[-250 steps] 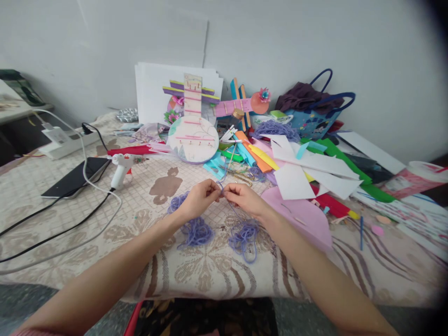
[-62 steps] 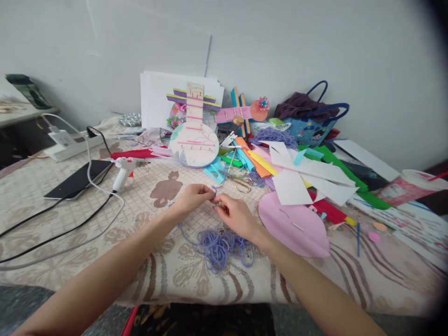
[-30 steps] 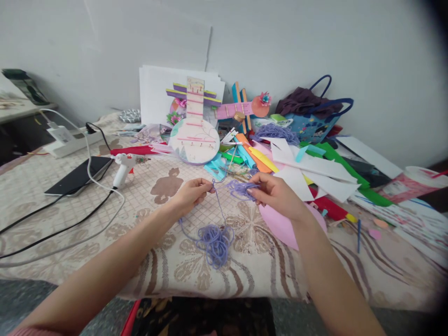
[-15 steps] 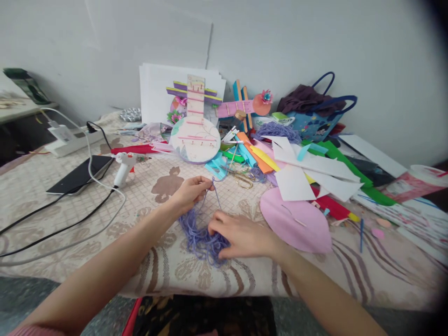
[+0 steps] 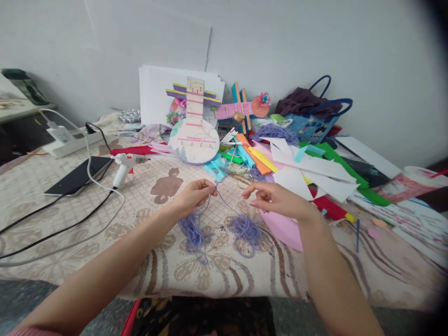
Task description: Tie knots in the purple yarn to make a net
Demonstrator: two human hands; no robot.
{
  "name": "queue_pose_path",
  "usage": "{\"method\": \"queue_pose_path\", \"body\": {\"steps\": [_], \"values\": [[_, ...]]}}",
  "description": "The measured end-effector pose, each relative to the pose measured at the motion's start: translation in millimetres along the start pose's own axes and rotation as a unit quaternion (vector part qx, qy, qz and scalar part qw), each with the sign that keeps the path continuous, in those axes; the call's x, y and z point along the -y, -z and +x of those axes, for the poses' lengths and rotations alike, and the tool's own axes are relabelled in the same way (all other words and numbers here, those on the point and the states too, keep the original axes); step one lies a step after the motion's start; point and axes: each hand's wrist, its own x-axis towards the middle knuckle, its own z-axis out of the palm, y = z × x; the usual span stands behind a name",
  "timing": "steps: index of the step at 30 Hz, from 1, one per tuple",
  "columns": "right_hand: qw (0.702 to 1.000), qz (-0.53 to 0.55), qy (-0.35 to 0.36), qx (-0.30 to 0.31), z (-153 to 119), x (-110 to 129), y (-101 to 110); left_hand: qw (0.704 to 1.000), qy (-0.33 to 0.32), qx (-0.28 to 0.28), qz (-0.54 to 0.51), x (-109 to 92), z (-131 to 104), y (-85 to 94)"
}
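Observation:
Between thumb and fingertips, my left hand [image 5: 196, 196] pinches a strand of purple yarn [image 5: 224, 199] just above the tablecloth. The strand leads down to two loose heaps, a left yarn heap [image 5: 193, 233] below that hand and a right yarn heap [image 5: 247, 231]. My right hand [image 5: 276, 199] hovers to the right with its fingers curled but apart, holding nothing I can see. Under its wrist lies a pink paper oval [image 5: 283, 228], partly covered by the arm. A pair of scissors [image 5: 241, 177] rests a little behind the hands.
A white glue gun [image 5: 122, 170] and a black tablet-like slab [image 5: 79, 175] lie at left among cables. Behind stand a round-bodied cardboard instrument [image 5: 194, 142] and a blue bag [image 5: 310, 121]. White paper scraps [image 5: 315, 163] and a cup [image 5: 408, 182] are at right.
My right hand has lifted off the yarn and moved right and up. The single yarn pile is now split into two heaps. My left hand keeps its pinch, shifted slightly right.

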Motion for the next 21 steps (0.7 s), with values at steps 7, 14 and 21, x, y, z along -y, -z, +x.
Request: {"method": "queue_pose_path", "body": {"steps": [7,14,21], "values": [[0.982,0.183,-0.020,-0.039,51,-10,-66,0.996,-0.042,0.013,0.083,1,-2,-3.6],[0.983,0.164,-0.033,-0.074,54,-20,-67,0.985,-0.056,-0.016,0.165,-2,-4,-7.5],[0.963,0.259,-0.059,-0.049,56,-17,-70,0.980,-0.062,-0.007,0.189,3,-1,-7.7]]}}
